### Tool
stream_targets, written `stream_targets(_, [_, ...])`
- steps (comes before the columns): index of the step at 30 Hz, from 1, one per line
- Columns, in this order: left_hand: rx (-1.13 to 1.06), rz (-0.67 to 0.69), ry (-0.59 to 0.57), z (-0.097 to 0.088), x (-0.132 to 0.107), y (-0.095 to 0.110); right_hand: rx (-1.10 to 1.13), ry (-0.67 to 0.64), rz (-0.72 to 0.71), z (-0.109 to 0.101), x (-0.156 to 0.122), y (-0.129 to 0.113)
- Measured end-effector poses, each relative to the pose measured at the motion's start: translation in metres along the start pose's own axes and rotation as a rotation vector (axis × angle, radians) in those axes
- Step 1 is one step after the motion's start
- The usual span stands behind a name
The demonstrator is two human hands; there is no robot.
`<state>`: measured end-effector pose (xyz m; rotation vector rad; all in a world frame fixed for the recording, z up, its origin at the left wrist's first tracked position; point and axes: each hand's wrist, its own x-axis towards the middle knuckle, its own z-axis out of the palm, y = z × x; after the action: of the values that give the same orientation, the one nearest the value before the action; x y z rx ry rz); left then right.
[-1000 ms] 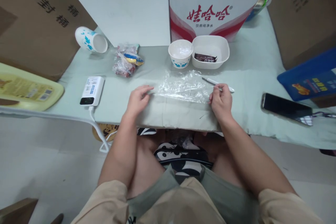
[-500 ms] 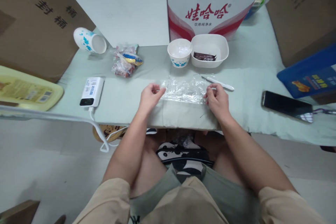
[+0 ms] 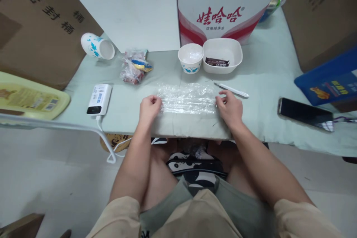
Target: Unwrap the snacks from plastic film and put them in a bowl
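Observation:
A crinkled sheet of clear plastic film (image 3: 188,98) lies stretched between my hands on the cloth-covered table. My left hand (image 3: 150,108) pinches its left edge, thumb against fingers. At the opposite edge my right hand (image 3: 229,108) has thumb and forefinger closed on the film. Just beyond the right hand rests a thin white craft knife (image 3: 232,90) with its tip pointing left. Behind the film stand a paper cup (image 3: 191,67) with something clear inside and a white plastic tub (image 3: 223,69), which holds a dark brown wrapped snack (image 3: 216,62).
Wrapped snacks in clear bags (image 3: 135,68) and a tipped paper cup (image 3: 97,46) are at the back left. A power bank (image 3: 99,98) with a white cable is on the left, a phone (image 3: 305,114) on the right. Cardboard boxes (image 3: 131,22) wall the back.
My left hand has moved left, drawing the film out wider and flatter. The right hand has stayed nearly in place at the other edge.

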<state>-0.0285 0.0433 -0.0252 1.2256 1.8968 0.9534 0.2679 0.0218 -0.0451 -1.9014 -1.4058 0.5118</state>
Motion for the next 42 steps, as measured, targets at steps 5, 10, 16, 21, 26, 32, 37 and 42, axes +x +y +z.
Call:
stream_targets(5, [-0.112, 0.011, -0.152, -0.007, -0.010, 0.005, -0.104, -0.004, -0.075, 0.001, -0.003, 0.000])
stream_targets(10, [0.001, 0.000, -0.175, -0.012, -0.007, 0.000, -0.221, -0.101, -0.100, -0.001, -0.007, -0.005])
stream_targets(16, [0.280, 0.095, -0.063, -0.016, -0.001, -0.009, -0.292, -0.134, -0.210, -0.002, -0.011, -0.006])
stream_targets(21, [0.293, 0.158, -0.072, -0.009, -0.003, -0.001, -0.320, -0.191, -0.296, -0.003, -0.011, -0.006])
stream_targets(26, [0.068, 0.210, -0.184, 0.003, 0.004, 0.002, -0.382, -0.364, -0.505, -0.012, -0.028, 0.000])
stream_targets(32, [-0.349, 0.260, -0.482, 0.008, 0.009, 0.006, -0.309, -0.474, -0.551, -0.042, -0.045, 0.001])
stream_targets(37, [-0.422, 0.280, -0.765, 0.014, 0.002, 0.017, 0.029, -0.459, -0.528, -0.022, -0.016, -0.028])
stream_targets(42, [-0.338, 0.245, -0.820, 0.014, -0.002, 0.027, 0.071, -0.757, -0.384, 0.008, -0.003, -0.046])
